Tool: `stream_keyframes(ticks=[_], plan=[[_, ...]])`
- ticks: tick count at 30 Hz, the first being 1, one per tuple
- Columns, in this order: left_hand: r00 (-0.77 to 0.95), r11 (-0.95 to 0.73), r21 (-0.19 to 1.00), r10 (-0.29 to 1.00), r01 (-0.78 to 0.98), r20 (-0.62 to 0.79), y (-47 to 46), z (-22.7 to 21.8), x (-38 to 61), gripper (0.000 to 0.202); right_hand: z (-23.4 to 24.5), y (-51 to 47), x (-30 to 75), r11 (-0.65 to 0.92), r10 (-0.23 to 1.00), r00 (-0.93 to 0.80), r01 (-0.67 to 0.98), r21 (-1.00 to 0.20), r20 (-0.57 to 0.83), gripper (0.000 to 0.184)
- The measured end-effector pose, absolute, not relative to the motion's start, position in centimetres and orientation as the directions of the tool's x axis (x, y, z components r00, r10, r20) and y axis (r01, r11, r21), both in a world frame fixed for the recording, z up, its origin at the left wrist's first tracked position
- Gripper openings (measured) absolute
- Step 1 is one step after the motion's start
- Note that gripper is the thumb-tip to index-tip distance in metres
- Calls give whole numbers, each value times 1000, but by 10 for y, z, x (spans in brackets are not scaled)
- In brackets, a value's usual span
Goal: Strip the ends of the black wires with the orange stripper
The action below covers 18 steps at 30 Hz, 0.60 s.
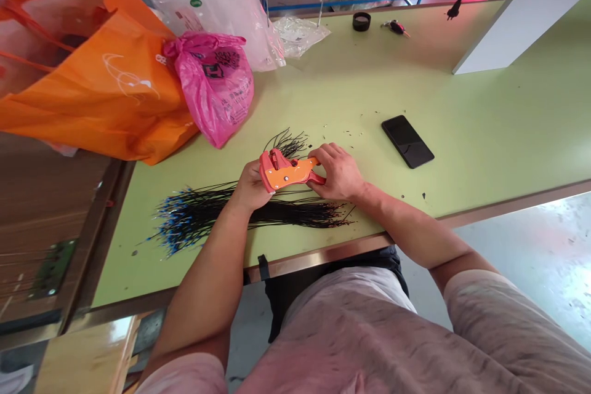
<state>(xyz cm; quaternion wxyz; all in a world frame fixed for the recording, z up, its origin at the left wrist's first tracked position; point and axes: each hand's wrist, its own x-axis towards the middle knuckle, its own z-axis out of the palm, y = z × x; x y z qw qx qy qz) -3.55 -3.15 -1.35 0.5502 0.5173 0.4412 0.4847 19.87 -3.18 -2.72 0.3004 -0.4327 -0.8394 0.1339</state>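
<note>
Left hand (252,188) and right hand (335,171) are gripping orange wire stripper (287,173); orange tote bag (96,89) and pink plastic bag (215,89) are sitting at 10 o'clock, contents hidden.

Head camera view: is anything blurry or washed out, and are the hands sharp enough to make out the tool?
In the head view, the left hand, right hand and orange wire stripper look fairly sharp; the wooden surface at far left looks streaked and blurred; glare washes out the floor at lower right; and the wide lens seems to slant the table edge.
</note>
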Motion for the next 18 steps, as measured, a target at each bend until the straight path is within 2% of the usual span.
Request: stream_keyframes(ticks=[8, 18], plan=[[136, 90, 983, 988, -161, -68, -27, -22, -41, 26, -24, -33, 199, 568, 823, -462, 668, -480, 330, 41], [170, 83, 987, 984, -136, -59, -26, -27, -43, 38, -18, -33, 201, 573, 819, -481, 664, -480, 313, 30]])
